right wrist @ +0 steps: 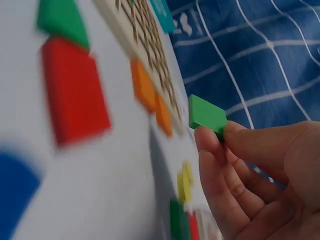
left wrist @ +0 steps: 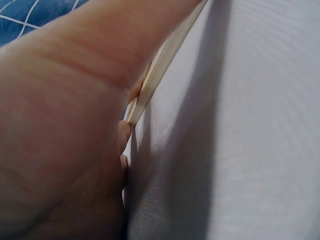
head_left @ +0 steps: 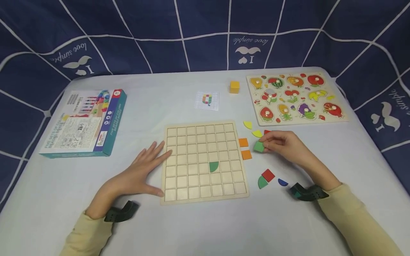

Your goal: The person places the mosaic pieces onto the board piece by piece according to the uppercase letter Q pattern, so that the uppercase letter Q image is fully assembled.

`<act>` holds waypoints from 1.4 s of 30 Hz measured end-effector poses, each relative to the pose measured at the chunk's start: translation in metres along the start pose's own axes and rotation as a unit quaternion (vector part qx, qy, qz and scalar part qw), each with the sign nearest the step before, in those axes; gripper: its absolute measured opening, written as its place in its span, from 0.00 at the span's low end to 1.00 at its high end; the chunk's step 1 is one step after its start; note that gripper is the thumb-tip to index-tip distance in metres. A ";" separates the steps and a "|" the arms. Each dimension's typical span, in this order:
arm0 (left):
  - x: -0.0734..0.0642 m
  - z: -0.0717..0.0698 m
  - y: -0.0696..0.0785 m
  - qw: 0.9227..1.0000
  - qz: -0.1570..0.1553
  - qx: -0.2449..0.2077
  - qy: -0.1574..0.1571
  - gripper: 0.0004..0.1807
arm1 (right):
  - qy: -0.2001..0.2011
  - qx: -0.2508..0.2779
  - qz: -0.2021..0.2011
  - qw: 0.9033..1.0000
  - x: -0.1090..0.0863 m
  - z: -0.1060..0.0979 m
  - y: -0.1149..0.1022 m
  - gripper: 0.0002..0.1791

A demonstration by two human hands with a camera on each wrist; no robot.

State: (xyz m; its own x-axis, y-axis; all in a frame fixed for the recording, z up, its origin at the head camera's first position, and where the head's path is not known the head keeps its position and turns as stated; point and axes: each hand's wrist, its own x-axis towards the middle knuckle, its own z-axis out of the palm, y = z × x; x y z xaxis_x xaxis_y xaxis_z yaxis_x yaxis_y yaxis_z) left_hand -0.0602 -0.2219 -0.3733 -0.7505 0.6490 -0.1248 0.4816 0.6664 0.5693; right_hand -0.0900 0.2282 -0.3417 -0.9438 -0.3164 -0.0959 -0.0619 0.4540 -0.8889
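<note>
In the head view, my right hand (head_left: 286, 146) pinches a green square tile (head_left: 259, 146) between thumb and fingers, to the right of the wooden grid board (head_left: 205, 201). The right wrist view shows that green tile (right wrist: 207, 113) held up off the table. My left hand (head_left: 136, 176) has its fingers spread, with fingertips on the board's left edge and the thumb by its lower left corner. One green quarter-circle tile (head_left: 213, 166) lies in a cell of the board. Two orange square tiles (head_left: 246, 154) sit along the board's right side.
Yellow pieces (head_left: 248, 124) and a partly hidden red piece (head_left: 267, 132) lie beyond the right hand. Nearer are a red square (head_left: 268, 175), green quarter-circle (head_left: 262, 182) and blue piece (head_left: 283, 182). Farther off: pattern card (head_left: 198, 103), yellow cube (head_left: 234, 87), fruit puzzle (head_left: 278, 121), box (head_left: 84, 122).
</note>
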 end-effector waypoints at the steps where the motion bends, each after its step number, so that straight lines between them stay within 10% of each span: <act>1: 0.000 0.000 0.000 1.000 -0.001 0.000 0.000 0.65 | -0.004 0.012 -0.004 1.000 0.004 0.005 -0.005 0.09; 10: -0.001 -0.002 0.003 1.000 -0.006 0.007 -0.002 0.65 | -0.067 0.094 -0.021 0.993 0.040 0.060 -0.033 0.08; 17: 0.001 -0.003 0.003 1.000 -0.001 0.004 0.001 0.65 | -0.095 0.052 -0.053 0.993 0.053 0.087 -0.036 0.07; 27: -0.003 0.001 0.002 1.000 0.005 -0.002 0.006 0.65 | -0.076 -0.094 -0.129 0.984 0.048 0.100 -0.037 0.05; 42: -0.005 0.005 0.000 0.999 0.039 -0.004 0.030 0.62 | -0.066 -0.101 -0.159 0.980 0.041 0.093 -0.036 0.06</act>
State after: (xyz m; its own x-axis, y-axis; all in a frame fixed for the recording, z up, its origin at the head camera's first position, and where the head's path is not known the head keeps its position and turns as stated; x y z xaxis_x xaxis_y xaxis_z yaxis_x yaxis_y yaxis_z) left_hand -0.0543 -0.2239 -0.3767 -0.7362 0.6760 -0.0310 0.5368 0.6113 0.5814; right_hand -0.0961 0.1209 -0.3552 -0.8172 -0.5671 0.1029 -0.4212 0.4659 -0.7782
